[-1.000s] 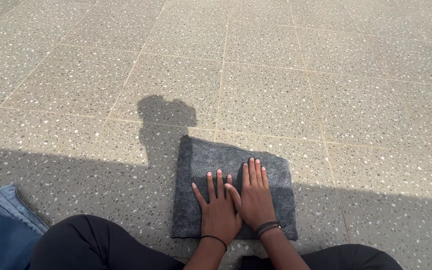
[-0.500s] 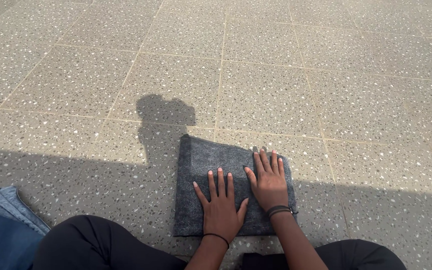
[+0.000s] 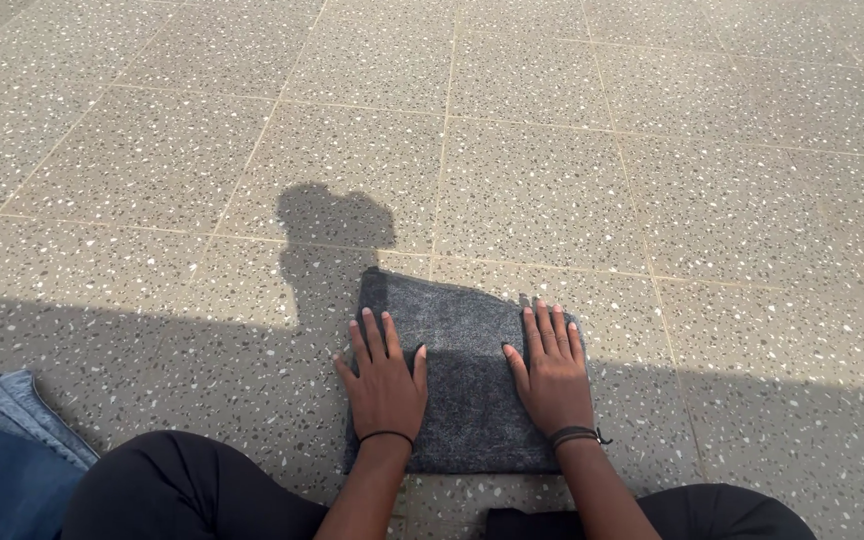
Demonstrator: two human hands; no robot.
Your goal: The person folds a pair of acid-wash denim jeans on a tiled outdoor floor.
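A person seated on a speckled grey terrazzo-tiled floor [image 3: 512,150] presses both palms onto a folded rectangle of dark grey felt-like cloth [image 3: 462,385] lying flat just in front of the knees. The left hand [image 3: 384,385] lies open and flat on the cloth's left edge, fingers held loosely together and pointing away from the body, its outer side reaching over the edge onto the tile. The right hand [image 3: 552,380] is likewise flat and open on the right edge, fingers slightly fanned; neither hand pinches or grips anything. A bare strip of cloth shows between the two hands, and its far edge lies just beyond the fingertips, partly in sunlight.

The cloth looks soft, light and limp, thick enough to hold a crease but unlikely to keep its shape if lifted by one point. It seems neither fragile nor slippery against the rough tile. The best hold would probably be at the two far corners ahead of the fingertips, or along the side edges under each palm.

A bundle of blue denim fabric [image 3: 2,450] lies well to the left of the left hand. A thin black band [image 3: 384,436] circles the left wrist, darker bands [image 3: 577,436] the right.
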